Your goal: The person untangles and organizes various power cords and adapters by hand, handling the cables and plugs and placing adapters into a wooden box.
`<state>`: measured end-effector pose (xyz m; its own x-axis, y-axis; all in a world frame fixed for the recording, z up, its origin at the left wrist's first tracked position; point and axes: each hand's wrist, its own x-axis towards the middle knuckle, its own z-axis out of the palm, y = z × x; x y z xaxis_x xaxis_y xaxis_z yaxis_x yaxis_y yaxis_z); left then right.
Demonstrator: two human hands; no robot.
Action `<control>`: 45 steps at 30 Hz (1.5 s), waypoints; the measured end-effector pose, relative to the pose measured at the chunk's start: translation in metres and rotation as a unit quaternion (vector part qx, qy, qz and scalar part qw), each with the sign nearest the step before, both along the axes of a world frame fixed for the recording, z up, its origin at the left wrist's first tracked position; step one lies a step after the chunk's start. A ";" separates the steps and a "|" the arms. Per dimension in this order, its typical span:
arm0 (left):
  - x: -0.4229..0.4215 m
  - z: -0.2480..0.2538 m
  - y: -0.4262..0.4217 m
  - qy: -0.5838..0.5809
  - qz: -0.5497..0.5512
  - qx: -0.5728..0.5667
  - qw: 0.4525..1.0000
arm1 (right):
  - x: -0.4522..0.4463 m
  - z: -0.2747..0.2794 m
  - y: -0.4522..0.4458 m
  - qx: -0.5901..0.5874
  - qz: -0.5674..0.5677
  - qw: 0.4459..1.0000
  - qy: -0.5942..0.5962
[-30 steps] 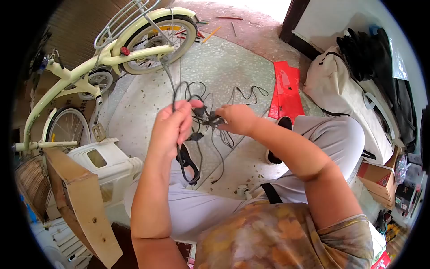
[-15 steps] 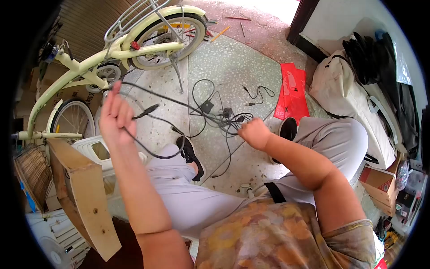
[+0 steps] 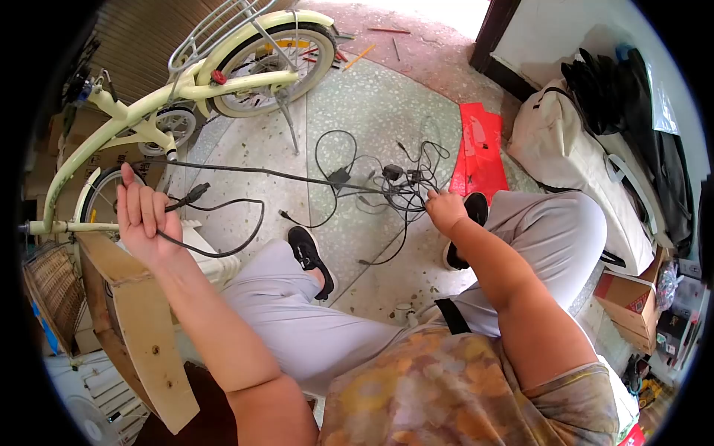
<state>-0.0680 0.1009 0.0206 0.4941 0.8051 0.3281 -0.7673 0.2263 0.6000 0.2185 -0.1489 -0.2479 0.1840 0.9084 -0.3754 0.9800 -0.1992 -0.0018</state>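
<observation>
My left hand (image 3: 147, 223) is raised at the left with its fingers curled round a black power cable (image 3: 245, 170). That cable stretches rightward from the hand to a tangle of black cables (image 3: 405, 195) on the floor. A connector plug (image 3: 195, 194) dangles beside the left hand, and a loop of cord hangs below it. At the right edge of the tangle, my right hand (image 3: 446, 213) is closed on part of the cables. Within the pile lie a small black box (image 3: 339, 177) on a cord and a black adapter (image 3: 393, 172).
A pale yellow bicycle (image 3: 134, 111) stands at the upper left. Nearer are a wooden box (image 3: 152, 346) and a white plastic stool (image 3: 204, 249). Red plastic sheets (image 3: 480, 152) lie on the floor. A cream bag (image 3: 558, 149) and a cardboard box (image 3: 628, 301) are at the right.
My left hand has moved left and slightly down, drawing the cable straighter. My right hand has shifted right, and the tangle has shifted with it; a separate thin cord now lies against the tangle.
</observation>
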 end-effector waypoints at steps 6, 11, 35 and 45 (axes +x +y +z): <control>0.009 0.003 -0.007 -0.032 -0.046 0.025 0.998 | -0.005 -0.003 -0.004 0.076 -0.210 0.965 0.139; 0.007 0.005 -0.008 -0.035 -0.013 0.035 0.999 | 0.017 -0.040 0.014 0.094 -0.345 0.864 0.353; 0.037 -0.006 -0.056 0.071 -0.280 0.185 0.939 | 0.059 -0.001 0.054 0.434 -0.495 0.107 0.745; 0.072 -0.033 -0.087 0.587 -0.373 0.235 0.679 | 0.080 0.046 0.057 0.424 -0.335 0.056 0.839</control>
<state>0.0042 0.0138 -0.0128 0.8498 0.1302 -0.5107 0.5257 -0.1396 0.8392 0.2986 -0.0923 -0.2017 0.6362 0.7305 -0.2480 -0.7698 0.5797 -0.2672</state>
